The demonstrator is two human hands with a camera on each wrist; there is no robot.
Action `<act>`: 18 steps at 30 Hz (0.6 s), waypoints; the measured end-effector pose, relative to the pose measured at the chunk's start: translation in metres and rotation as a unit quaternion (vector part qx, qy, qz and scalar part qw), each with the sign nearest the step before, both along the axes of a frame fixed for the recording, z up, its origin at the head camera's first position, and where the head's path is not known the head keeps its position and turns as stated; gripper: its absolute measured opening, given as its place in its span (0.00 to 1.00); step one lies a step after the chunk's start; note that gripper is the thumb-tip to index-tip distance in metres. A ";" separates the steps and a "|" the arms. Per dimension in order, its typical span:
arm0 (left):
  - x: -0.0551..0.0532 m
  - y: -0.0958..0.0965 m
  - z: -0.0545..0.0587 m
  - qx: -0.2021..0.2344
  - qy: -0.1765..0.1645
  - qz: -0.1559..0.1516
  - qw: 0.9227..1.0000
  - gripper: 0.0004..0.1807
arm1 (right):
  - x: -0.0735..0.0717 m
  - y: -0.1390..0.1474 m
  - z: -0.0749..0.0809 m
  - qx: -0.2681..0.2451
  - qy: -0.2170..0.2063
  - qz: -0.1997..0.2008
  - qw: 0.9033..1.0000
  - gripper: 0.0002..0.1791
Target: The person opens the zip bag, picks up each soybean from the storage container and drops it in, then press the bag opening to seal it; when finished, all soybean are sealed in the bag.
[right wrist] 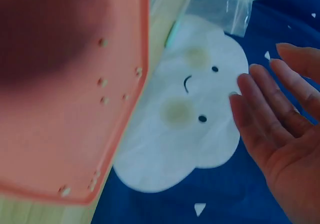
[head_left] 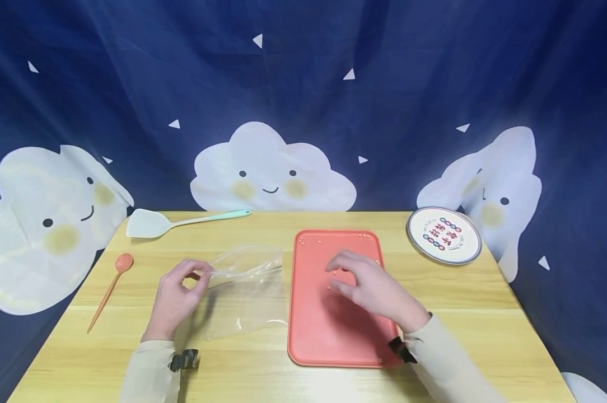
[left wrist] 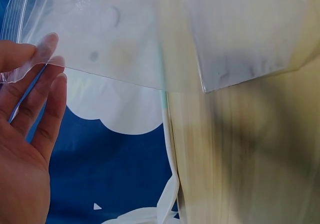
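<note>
My left hand [head_left: 178, 296] pinches the zip edge of a clear plastic zip bag [head_left: 255, 299] between thumb and fingertips. The bag's body hangs to the right, over the wood and close beside a coral-red tray [head_left: 308, 336]. In the left wrist view the ridged zip strip [left wrist: 15, 18] runs up from the pinching fingers. Over the tray, my right hand [head_left: 371, 284] is raised with its fingers spread and bent a little, nothing between them. Several small pale bead-like pieces [right wrist: 102, 82] lie scattered on the tray, some near its corners and some by the right fingertips.
A white spatula [head_left: 149, 224] with a mint handle lies at the table's back left. An orange spoon [head_left: 124, 262] lies on the left side. At the back right is a white plate [head_left: 437, 246] with red lettering. A dark blue cloud-print curtain [head_left: 303, 84] hangs behind the table.
</note>
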State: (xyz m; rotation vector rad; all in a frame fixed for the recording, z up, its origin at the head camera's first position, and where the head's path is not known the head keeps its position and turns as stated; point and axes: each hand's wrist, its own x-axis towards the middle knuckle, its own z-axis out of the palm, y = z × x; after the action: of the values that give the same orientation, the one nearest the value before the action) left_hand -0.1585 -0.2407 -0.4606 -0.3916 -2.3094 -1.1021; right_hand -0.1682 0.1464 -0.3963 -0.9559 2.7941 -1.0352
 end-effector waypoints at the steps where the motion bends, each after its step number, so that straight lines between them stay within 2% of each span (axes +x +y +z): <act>1: 0.000 0.000 0.000 0.001 0.002 -0.001 1.000 0.17 | 0.002 0.006 -0.002 0.004 0.000 -0.001 1.000 0.12; 8: 0.001 0.002 0.002 0.001 0.012 -0.002 1.000 0.17 | 0.021 0.034 -0.020 0.015 -0.011 -0.019 1.000 0.13; 15: 0.010 0.017 0.025 -0.001 0.023 -0.012 1.000 0.13 | 0.041 0.049 -0.038 0.031 -0.039 -0.023 0.998 0.13; 18: 0.008 0.016 0.023 -0.003 0.025 -0.014 1.000 0.13 | 0.049 0.053 -0.043 0.047 -0.050 -0.018 0.997 0.13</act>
State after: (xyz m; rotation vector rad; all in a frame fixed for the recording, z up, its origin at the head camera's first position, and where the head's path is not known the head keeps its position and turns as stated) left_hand -0.1505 -0.2244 -0.4376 -0.4508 -2.2707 -1.0878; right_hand -0.1191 0.1992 -0.4396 -0.8216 2.7601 -0.9197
